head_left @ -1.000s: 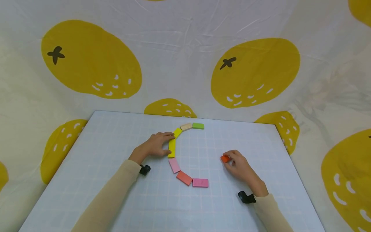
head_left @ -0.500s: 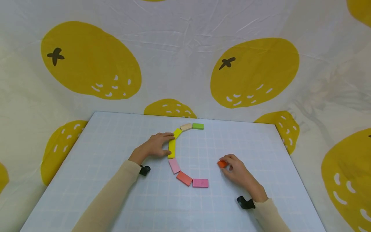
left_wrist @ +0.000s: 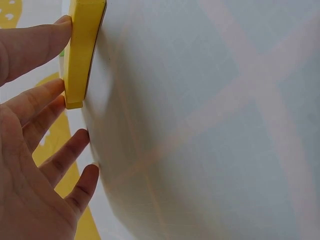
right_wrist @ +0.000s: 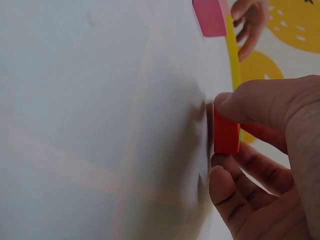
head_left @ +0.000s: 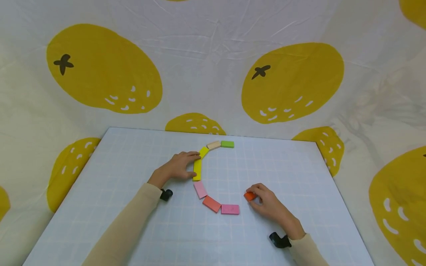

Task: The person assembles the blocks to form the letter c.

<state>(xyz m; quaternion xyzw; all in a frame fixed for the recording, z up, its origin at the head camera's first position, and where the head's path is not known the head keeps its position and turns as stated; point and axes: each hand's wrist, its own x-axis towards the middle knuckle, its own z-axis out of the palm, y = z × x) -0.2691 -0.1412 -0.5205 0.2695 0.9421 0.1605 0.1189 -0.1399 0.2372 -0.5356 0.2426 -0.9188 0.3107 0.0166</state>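
Note:
Several flat coloured blocks form a C-shaped curve in the head view. My left hand [head_left: 179, 165] rests thumb and fingertips, fairly straight and spread, against a long yellow block [head_left: 198, 170] on the curve's left side. In the left wrist view that yellow block [left_wrist: 82, 55] touches the thumb and finger ends. My right hand [head_left: 267, 204] pinches an orange-red block [head_left: 249, 196] just right of the pink block [head_left: 230, 209] that ends the curve. Seen from the right wrist, the orange-red block [right_wrist: 226, 131] sits between thumb and fingers, close over the tabletop.
A shorter yellow block [head_left: 204, 152], a plain wood block [head_left: 214, 145] and a green block [head_left: 227, 144] make the upper arc. Below lie a light pink block [head_left: 200, 189] and a coral block [head_left: 212, 204]. The pale gridded table [head_left: 283, 159] meets a patterned cloth [head_left: 203, 74] behind.
My right hand has moved left and toward the near side with the orange-red block, nearer the pink end block. My left hand and the curve have stayed put.

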